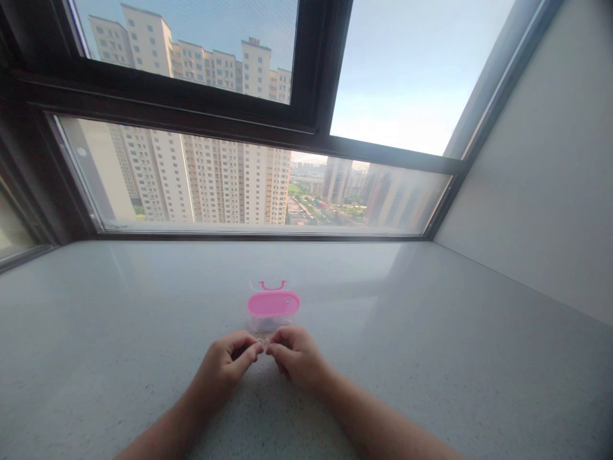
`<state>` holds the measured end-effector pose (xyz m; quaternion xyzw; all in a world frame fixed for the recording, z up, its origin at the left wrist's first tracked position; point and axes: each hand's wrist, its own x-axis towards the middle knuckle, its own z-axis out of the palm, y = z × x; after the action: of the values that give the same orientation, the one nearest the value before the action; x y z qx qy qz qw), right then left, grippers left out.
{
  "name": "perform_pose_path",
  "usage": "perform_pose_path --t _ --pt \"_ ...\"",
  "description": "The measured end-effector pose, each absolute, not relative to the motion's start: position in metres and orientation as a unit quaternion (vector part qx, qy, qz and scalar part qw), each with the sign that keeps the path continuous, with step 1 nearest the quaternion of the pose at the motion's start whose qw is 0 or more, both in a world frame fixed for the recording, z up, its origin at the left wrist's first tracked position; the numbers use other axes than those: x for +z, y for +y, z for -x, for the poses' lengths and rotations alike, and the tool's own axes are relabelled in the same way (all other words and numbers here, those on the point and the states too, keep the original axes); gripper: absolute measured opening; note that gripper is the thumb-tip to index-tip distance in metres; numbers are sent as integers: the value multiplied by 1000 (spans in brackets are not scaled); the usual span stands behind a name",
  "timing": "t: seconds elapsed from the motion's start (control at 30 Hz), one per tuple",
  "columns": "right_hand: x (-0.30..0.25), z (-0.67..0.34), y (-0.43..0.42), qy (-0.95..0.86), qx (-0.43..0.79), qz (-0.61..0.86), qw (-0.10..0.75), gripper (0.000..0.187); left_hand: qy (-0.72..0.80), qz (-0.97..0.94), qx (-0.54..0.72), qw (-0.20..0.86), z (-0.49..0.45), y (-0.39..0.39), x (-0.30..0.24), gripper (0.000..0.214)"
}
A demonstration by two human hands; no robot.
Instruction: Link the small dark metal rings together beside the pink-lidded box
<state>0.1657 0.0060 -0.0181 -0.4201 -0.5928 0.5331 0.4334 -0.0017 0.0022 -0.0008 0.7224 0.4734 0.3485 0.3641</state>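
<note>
A small clear plastic container [273,306] with a pink oval lid and a pink handle stands on the grey stone sill [431,332], just beyond my hands. My left hand [225,365] and my right hand [297,355] meet in front of it, fingertips pinched together on something tiny that I cannot make out. Both forearms rest low over the sill, coming in from the bottom edge.
A wide dark-framed window [306,137] runs along the back of the sill, with tall apartment blocks outside. A plain light wall [541,191] closes off the right side. The sill's left end meets another window frame.
</note>
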Motion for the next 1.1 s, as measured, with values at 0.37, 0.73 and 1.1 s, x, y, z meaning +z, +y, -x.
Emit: perform_pose_path --t 0.37,0.73,1.1 --pt "-19 -165 6 -586 541 416 437 7 470 -724 352 361 0 3 0 27" --pt "-18 -166 6 -589 541 416 433 7 474 -719 357 361 0 1 4 27" --pt "-18 -166 6 -593 536 423 427 7 474 -722 358 354 0 2 4 27"
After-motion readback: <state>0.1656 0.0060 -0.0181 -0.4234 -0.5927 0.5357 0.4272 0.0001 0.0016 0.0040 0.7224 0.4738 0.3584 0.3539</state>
